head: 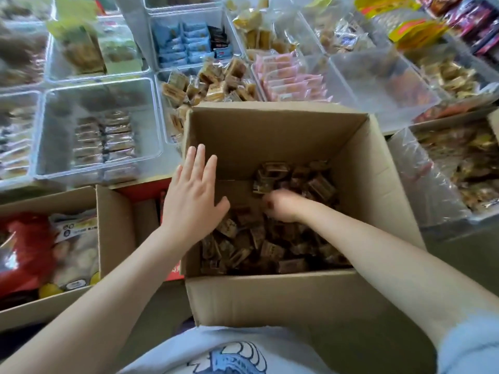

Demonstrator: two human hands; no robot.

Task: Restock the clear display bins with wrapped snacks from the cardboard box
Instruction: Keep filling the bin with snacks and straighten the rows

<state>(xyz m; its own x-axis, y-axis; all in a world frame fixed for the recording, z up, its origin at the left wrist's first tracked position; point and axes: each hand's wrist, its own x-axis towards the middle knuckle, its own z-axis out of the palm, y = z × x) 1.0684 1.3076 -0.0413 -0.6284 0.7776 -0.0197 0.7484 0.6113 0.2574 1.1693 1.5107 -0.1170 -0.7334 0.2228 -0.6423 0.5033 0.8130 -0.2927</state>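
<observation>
A big stand of clear display bins (100,130) fills the top of the view, side by side, with wrapped snacks in blue, pink, tan and brown. One bin (383,85) to the upper right looks bare inside. In front of the bins sits the open cardboard box (270,298), right by the person's body. Its back edge touches the bin of tan snacks (210,85). Brown wrapped snacks (243,247) cover most of the box's floor, with a bare patch of cardboard near the back left. The left hand (193,195) is flat with its fingers straight, at the box's left wall. The right hand (280,206) reaches down into the pile with its fingers curled, but it is blurry, so I cannot tell if it grips any snacks. Another box (48,300) with bags in it sits to the left, cut off by the edge. The far bins are blurry too.
</observation>
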